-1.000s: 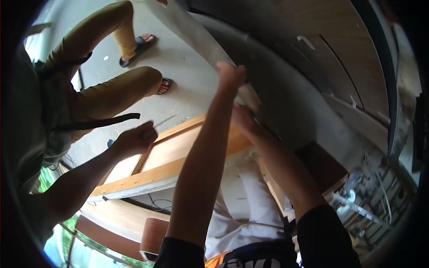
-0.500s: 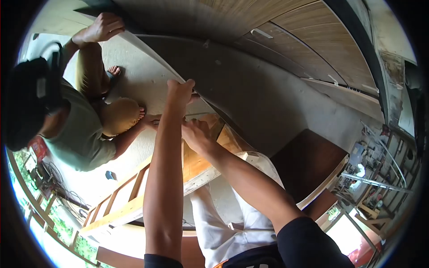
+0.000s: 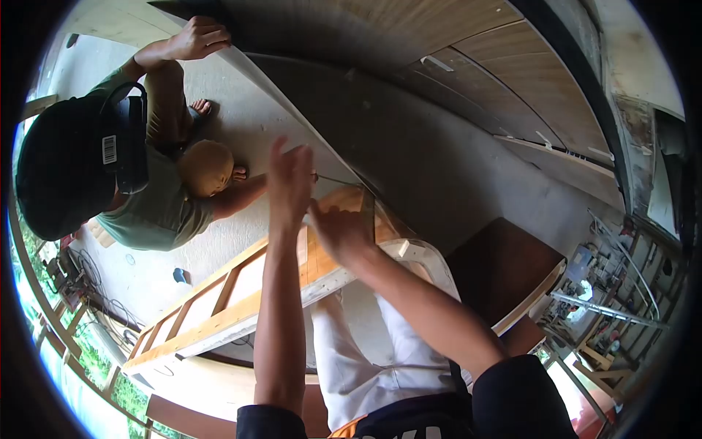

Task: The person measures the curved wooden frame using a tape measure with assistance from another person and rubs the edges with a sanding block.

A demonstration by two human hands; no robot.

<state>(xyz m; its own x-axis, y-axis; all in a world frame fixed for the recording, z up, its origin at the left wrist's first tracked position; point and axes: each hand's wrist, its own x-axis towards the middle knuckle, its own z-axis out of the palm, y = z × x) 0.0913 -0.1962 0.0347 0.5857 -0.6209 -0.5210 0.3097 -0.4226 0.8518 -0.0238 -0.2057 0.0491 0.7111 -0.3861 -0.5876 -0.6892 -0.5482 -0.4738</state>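
In front of me a thin dark sheet (image 3: 292, 110) slants down from upper left, its pale edge towards me. My left hand (image 3: 290, 175) is raised beside that edge, fingers apart, with nothing seen in it. Just below and to the right, my right hand (image 3: 338, 233) is over the wooden frame (image 3: 314, 265), its fingers curled; what they hold, if anything, is hidden. A person in a dark cap (image 3: 66, 161) crouches at the left, one hand (image 3: 199, 38) gripping the sheet's upper corner and the other arm reaching towards the frame.
Wood-grain panels (image 3: 482, 66) span the top right. A dark brown board (image 3: 504, 263) lies right of the frame. Tools and metal bars (image 3: 610, 307) are at the far right. Cables (image 3: 91, 274) lie on the floor at the left.
My left hand has come off the sheet's edge and its fingers have opened. My right hand has shifted slightly down and right. The other person's head has moved, and their upper hand has shifted right.
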